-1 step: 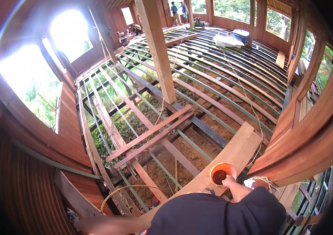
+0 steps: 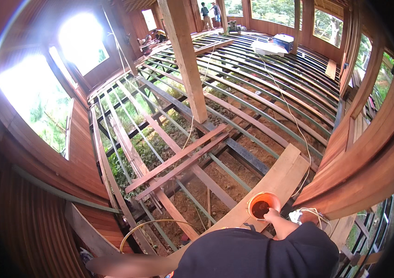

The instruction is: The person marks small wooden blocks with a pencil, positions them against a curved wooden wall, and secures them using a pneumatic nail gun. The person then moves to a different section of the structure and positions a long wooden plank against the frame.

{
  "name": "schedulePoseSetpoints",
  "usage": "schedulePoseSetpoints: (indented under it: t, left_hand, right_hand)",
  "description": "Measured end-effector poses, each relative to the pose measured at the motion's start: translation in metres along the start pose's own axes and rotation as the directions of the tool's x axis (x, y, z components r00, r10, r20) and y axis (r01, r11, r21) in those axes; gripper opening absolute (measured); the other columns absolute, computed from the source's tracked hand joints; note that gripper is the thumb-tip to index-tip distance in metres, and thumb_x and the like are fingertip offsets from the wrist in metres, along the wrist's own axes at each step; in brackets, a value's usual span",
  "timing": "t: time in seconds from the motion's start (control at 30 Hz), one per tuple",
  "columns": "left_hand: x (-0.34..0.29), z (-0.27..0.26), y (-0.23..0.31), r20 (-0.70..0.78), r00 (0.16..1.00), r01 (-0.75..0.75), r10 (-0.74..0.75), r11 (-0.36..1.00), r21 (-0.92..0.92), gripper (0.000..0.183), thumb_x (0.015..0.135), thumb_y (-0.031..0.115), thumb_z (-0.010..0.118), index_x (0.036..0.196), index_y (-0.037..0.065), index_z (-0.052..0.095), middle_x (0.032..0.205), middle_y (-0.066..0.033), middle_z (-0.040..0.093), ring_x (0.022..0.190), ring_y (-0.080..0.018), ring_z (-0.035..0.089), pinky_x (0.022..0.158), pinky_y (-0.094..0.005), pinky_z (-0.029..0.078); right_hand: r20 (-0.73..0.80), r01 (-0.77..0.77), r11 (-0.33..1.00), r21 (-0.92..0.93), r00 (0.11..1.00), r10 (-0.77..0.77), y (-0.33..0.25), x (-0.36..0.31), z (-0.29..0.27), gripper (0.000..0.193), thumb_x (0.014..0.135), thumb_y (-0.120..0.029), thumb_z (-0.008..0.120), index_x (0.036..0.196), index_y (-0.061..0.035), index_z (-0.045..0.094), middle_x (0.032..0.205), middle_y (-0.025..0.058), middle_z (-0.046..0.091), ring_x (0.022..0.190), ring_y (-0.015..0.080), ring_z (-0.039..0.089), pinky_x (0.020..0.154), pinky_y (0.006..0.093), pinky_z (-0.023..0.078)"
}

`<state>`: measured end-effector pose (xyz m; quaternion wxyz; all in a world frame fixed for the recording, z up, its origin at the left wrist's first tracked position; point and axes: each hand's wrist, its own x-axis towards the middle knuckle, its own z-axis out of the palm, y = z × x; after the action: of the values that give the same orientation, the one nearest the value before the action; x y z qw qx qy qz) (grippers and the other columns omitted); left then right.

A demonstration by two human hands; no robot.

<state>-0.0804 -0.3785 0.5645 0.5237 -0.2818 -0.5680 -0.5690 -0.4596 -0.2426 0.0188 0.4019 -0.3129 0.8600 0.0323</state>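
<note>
Orange plastic, the bucket (image 2: 272,201) appears to rest at near right on a wide plank (image 2: 280,171), presumably because the open joists (image 2: 229,171) give no flat support. The right hand (image 2: 275,216) reaches over its near rim; whether its fingers clasp anything cannot be told. The left arm (image 2: 132,265) is blurred, near left, leaving the left hand's grip unreadable.
</note>
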Motion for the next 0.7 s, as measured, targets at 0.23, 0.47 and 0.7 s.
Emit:
schedulePoseSetpoints:
  t: [0.23,0.47,0.7]
  left_hand:
    - [0.015,-0.029,0.010,0.291,0.956,0.061,-0.043,0.997,-0.053,0.012,0.088,0.004,0.068,0.100,0.005,0.069,0.106,-0.0026,0.064,0.056,-0.0157,0.058,0.052,-0.0291,0.043]
    - [-0.004,-0.038,0.025,0.138,0.953,0.269,-0.271,0.963,0.031,0.021,0.089,0.011,0.069,0.110,0.009,0.067,0.104,-0.0063,0.064,0.074,-0.0214,0.064,0.067,-0.0347,0.052]
    - [-0.079,-0.084,-0.052,-0.042,0.695,0.505,-0.718,0.446,0.739,0.018,0.087,0.010,0.067,0.103,0.002,0.065,0.093,-0.0128,0.066,0.081,-0.0302,0.067,0.070,-0.0399,0.054]
  right_hand:
    - [-0.103,-0.113,0.935,0.337,0.982,0.156,0.000,-0.005,0.069,0.070,0.084,-0.032,0.061,0.144,0.0002,0.048,0.140,0.0269,0.055,0.129,0.0367,0.055,0.108,0.0410,0.045]
    - [-0.086,-0.024,0.957,0.288,0.995,0.051,-0.015,-0.014,0.093,0.066,0.083,-0.030,0.061,0.143,-0.0027,0.051,0.148,0.0308,0.044,0.140,0.0370,0.044,0.114,0.0421,0.038]
    - [-0.007,0.429,0.812,0.397,0.886,-0.465,-0.156,-0.089,-0.002,0.059,0.092,-0.046,0.065,0.132,-0.0024,0.062,0.129,0.0207,0.065,0.119,0.0308,0.063,0.100,0.0399,0.049]
